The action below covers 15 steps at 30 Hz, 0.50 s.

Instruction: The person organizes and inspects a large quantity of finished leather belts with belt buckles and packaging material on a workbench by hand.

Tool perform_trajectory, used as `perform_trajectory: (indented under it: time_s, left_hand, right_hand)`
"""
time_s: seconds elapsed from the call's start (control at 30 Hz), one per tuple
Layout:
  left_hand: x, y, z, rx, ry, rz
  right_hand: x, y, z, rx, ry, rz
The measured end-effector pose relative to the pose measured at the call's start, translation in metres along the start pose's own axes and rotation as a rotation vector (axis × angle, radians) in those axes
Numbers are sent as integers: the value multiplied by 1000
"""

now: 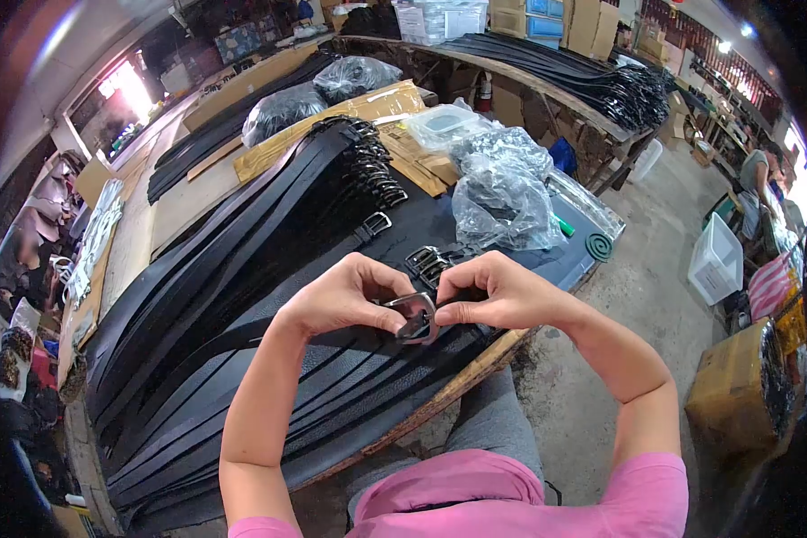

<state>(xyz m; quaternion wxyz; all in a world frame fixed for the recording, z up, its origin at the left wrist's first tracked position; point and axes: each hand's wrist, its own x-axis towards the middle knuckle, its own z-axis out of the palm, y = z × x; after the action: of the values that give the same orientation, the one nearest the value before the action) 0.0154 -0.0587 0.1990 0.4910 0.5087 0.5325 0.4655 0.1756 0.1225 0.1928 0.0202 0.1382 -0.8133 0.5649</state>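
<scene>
My left hand [357,294] and my right hand [500,291] meet over the near edge of the table, closed on opposite sides of a metal belt buckle [429,335]. Thumbs and fingers pinch its frame, and a dark piece shows inside the opening. Whether a strap is attached to it is hard to make out. Just beyond my hands lie several more belt buckles [428,264] on the dark sheet. Long black belts [215,242] are heaped to the left, their buckled ends [377,170] bunched at the far side. More black straps [332,408] run beneath my hands.
Clear plastic bags [502,206] and a lidded plastic box [444,125] sit beyond the buckles. A coiled green strap [599,247] lies at the table's right corner. Another table behind holds black belts [556,67]. On the floor at right stand a white bin [715,260] and a cardboard box [735,386].
</scene>
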Motion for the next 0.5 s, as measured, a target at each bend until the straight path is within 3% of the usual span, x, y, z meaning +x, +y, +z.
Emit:
perform_trajectory:
  time_s: [0.17,0.27,0.4,0.5]
  left_hand:
    - [14,17,24,27,116,-108]
    - [20,19,28,109,164,-147]
    - [22,30,29,143,219,-166]
    - [20,40,30,136,234,-175]
  right_hand:
    - [-7,-5,-3,-258,110,15]
    - [-9,-14,-9,87,55,309]
    - [-9,-30,-28,36,-168,270]
    - [-4,-24,-31,28,-199,202]
